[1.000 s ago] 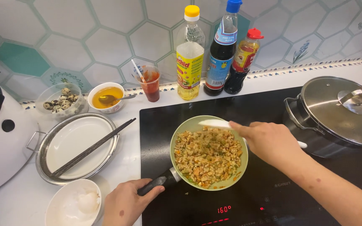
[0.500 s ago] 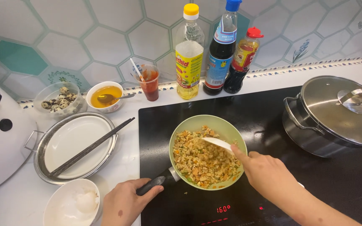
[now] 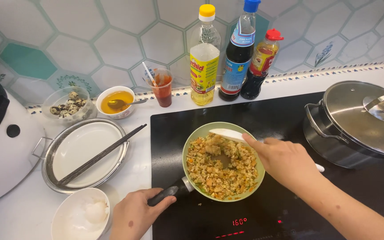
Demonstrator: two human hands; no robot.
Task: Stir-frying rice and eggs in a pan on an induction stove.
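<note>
A pale green frying pan [image 3: 191, 146] full of fried rice [image 3: 221, 166] sits on the black induction hob [image 3: 290, 120]. My left hand [image 3: 134, 215] grips the pan's black handle [image 3: 165, 194] at the front left. My right hand [image 3: 285, 162] holds a white spatula [image 3: 225, 133] whose blade lies at the far rim of the pan, touching the rice. A dark gap shows in the middle of the rice.
A lidded steel pot [image 3: 361, 122] stands at the hob's right. Three bottles [image 3: 236, 49] line the tiled wall. To the left are a steel tray with a white plate and chopsticks [image 3: 98, 155], a white bowl [image 3: 78, 218], small dishes [image 3: 116, 101], and a white appliance [image 3: 1, 142].
My right hand drew the spatula toward me through the rice, then pushed it back to the pan's far rim. My left hand has stayed on the handle.
</note>
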